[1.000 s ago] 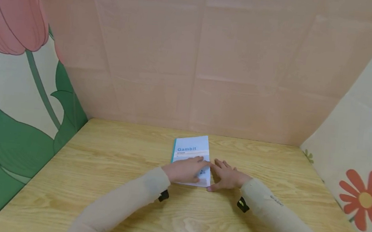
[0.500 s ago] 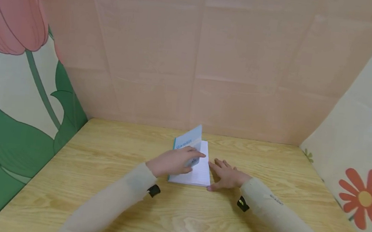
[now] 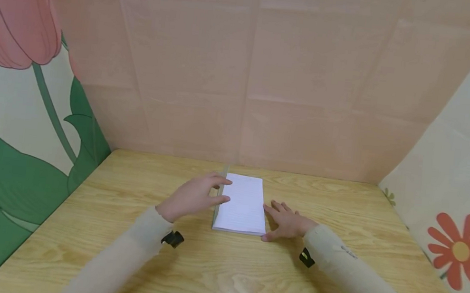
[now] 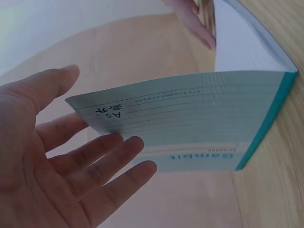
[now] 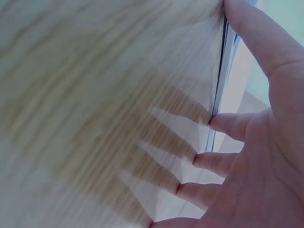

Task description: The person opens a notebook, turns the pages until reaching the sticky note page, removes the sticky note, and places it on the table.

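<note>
A notebook lies on the wooden table, its lined white page [image 3: 243,204] facing up. Its pale blue front cover [image 4: 190,114], printed "Gambit", stands raised on the teal spine [image 4: 270,114] at the left. My left hand [image 3: 195,195] is beside that cover. In the left wrist view, its fingers [image 4: 114,147] lie loosely against the cover's outer side and the thumb is apart from it. My right hand [image 3: 289,221] rests on the table at the notebook's right edge. In the right wrist view, its thumb [image 5: 261,33] touches that edge, and the spread fingertips meet the tabletop.
The wooden table [image 3: 122,239] extends around the notebook on all sides. A pinkish backdrop [image 3: 240,94] stands behind its far edge. Flower-printed panels rise at the left [image 3: 22,167] and right [image 3: 450,188]. A black wrist device [image 3: 172,239] sits at my left cuff.
The front cover has swung up and over to the left, uncovering the lined page. My left hand has moved left with it. My right hand has stayed at the right edge.
</note>
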### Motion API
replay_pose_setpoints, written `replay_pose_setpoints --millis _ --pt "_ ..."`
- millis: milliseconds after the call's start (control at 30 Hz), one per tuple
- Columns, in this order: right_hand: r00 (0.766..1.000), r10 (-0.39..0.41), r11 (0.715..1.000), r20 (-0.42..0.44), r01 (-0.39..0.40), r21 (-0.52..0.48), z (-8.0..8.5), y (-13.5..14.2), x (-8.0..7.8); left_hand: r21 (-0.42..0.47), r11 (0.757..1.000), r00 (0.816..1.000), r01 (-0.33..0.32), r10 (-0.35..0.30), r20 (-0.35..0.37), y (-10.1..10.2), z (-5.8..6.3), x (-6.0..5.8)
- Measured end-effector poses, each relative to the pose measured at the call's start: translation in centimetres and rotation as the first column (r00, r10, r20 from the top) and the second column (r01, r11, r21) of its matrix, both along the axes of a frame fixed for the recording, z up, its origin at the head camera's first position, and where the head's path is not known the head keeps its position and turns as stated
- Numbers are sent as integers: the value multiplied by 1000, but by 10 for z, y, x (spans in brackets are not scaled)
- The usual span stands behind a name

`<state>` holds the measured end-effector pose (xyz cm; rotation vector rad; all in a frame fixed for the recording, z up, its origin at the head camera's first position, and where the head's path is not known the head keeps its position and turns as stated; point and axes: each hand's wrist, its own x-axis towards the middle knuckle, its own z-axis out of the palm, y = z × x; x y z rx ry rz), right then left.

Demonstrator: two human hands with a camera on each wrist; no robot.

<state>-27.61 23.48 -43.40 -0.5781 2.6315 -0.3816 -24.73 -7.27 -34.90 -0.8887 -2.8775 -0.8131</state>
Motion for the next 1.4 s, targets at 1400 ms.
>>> replay_pose_setpoints --millis 1400 --pt "1000 -4 1000 3 4 -19 7 -4 5 97 972 923 -214 169 345 -130 -61 -16"
